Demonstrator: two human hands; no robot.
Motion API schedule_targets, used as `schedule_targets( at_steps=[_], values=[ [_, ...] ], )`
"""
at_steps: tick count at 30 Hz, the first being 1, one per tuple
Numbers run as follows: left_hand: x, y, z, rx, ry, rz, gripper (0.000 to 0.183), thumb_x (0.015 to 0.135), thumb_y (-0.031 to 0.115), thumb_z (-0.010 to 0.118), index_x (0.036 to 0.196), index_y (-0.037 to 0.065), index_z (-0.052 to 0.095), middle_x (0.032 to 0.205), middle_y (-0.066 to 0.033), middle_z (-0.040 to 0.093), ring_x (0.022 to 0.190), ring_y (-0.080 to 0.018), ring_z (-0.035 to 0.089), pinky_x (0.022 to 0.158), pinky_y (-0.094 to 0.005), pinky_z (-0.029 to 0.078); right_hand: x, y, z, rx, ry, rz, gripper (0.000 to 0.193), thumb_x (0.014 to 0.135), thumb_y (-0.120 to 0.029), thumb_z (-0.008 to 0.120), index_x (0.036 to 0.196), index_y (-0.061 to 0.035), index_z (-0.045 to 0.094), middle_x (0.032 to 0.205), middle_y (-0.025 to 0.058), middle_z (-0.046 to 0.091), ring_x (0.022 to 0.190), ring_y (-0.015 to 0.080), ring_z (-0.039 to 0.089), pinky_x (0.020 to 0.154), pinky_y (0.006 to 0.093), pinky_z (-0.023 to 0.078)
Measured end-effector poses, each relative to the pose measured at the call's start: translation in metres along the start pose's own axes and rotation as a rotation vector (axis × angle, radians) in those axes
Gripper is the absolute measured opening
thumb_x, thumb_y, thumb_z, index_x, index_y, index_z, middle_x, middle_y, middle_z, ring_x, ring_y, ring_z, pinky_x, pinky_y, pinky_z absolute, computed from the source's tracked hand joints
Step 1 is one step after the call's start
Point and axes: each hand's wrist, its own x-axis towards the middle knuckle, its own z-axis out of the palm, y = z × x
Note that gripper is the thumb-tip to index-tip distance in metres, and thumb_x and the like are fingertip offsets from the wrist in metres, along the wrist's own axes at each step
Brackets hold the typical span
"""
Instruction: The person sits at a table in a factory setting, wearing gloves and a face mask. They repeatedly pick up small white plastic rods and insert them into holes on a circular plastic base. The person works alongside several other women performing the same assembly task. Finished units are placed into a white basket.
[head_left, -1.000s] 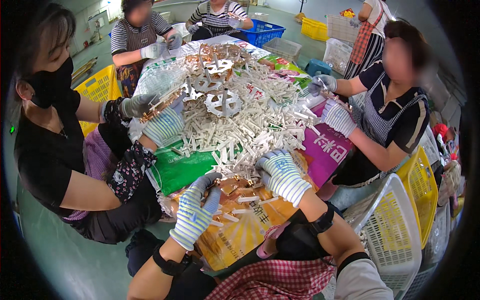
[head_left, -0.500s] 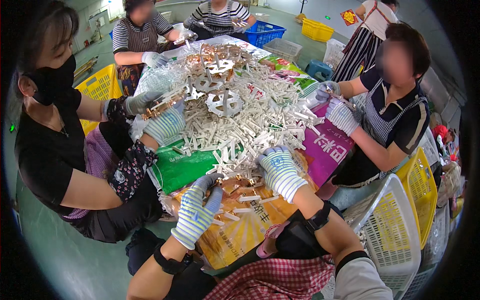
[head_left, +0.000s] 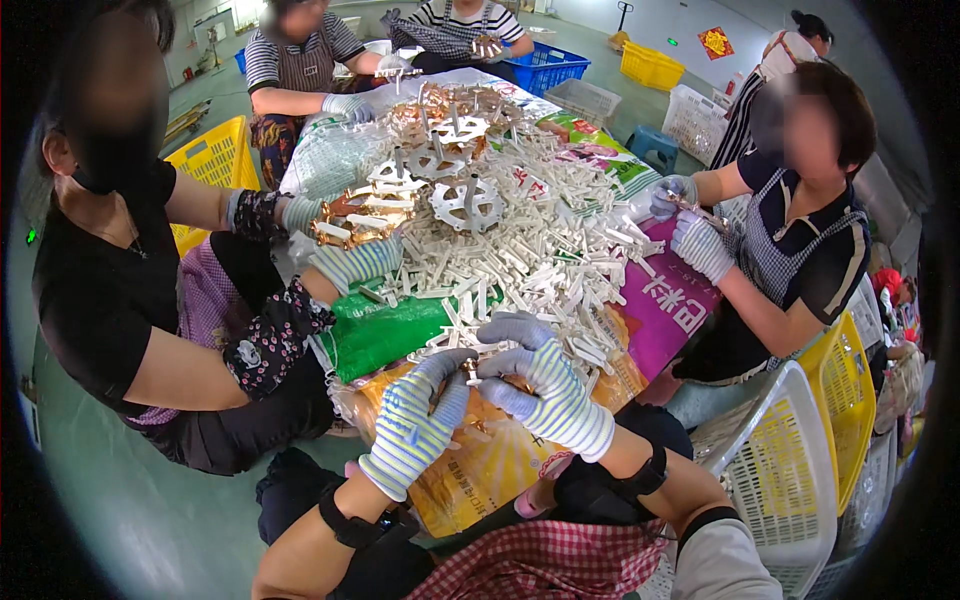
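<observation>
Both my hands wear striped, grey-fingered gloves and meet above the near end of the table. My left hand [head_left: 415, 425] pinches a small copper-coloured metal piece [head_left: 470, 368] between thumb and forefinger. Against the piece's other side, my right hand [head_left: 555, 395] closes its thumb and fingertips on a short white strip, mostly hidden by the glove. Just beyond my hands spreads a big heap of white strips [head_left: 540, 255]. Under my hands lies a yellow-orange printed sack [head_left: 465, 480], with more copper-coloured pieces partly covered by the gloves.
Silver toothed discs [head_left: 466, 206] with upright handles stand in the heap. Co-workers sit around the table; one at the left holds a copper-coloured assembly with white strips [head_left: 365, 215]. A white basket [head_left: 780, 470] and yellow basket [head_left: 845, 400] stand at my right, a blue stool [head_left: 653, 147] farther off.
My right hand has come back from the heap to meet my left hand. My left hand has lifted a copper-coloured piece and moved slightly right. The left co-worker's assembly has turned to show its strips.
</observation>
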Motion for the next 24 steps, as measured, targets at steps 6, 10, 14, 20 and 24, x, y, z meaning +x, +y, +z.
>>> schedule_targets(
  at_steps=[6,10,14,20,24],
  values=[
    [-0.001,-0.003,0.0,-0.019,-0.002,0.034,0.026,0.096,0.005,0.055,0.12,-0.001,0.064,0.1,-0.0062,0.067,0.09,-0.0113,0.062,0.083,-0.0264,0.051,0.001,0.001,0.001,-0.081,-0.021,-0.054,0.018,0.081,-0.024,0.073,0.091,-0.0086,0.071,0.116,0.0122,0.061,0.117,0.0352,0.054,0.102,0.05,0.038],
    [-0.003,0.004,-0.001,-0.06,-0.036,0.001,0.025,0.095,0.008,0.059,0.118,-0.002,0.062,0.101,-0.0064,0.066,0.091,-0.0113,0.061,0.083,-0.0268,0.051,0.004,0.001,-0.001,0.051,-0.129,0.006,0.019,0.082,-0.023,0.071,0.091,-0.0065,0.07,0.111,0.0123,0.062,0.111,0.0352,0.056,0.1,0.0492,0.039],
    [0.0,0.001,0.0,-0.021,-0.049,0.052,0.024,0.094,0.012,0.064,0.114,-0.002,0.06,0.1,-0.0055,0.066,0.09,-0.0111,0.061,0.083,-0.0269,0.052,0.005,-0.003,0.0,0.034,-0.075,-0.077,0.019,0.083,-0.023,0.07,0.09,-0.0047,0.069,0.109,0.0119,0.063,0.107,0.0354,0.057,0.097,0.0488,0.04],
    [-0.001,0.008,-0.003,-0.014,-0.016,-0.027,0.023,0.095,0.013,0.066,0.111,-0.001,0.06,0.095,-0.0036,0.066,0.086,-0.0084,0.06,0.078,-0.0252,0.051,0.012,-0.004,-0.012,0.024,0.009,-0.14,0.018,0.084,-0.022,0.067,0.088,-0.0043,0.067,0.109,0.012,0.062,0.108,0.0343,0.057,0.097,0.0486,0.041],
    [0.002,0.015,-0.004,-0.147,-0.005,-0.16,0.023,0.096,0.016,0.066,0.11,-0.001,0.061,0.09,-0.002,0.066,0.082,-0.0064,0.059,0.074,-0.0236,0.051,0.006,0.046,-0.05,0.112,0.221,0.254,0.019,0.083,-0.024,0.068,0.089,-0.0063,0.068,0.109,0.0107,0.063,0.108,0.0322,0.056,0.096,0.049,0.042]
  ],
)
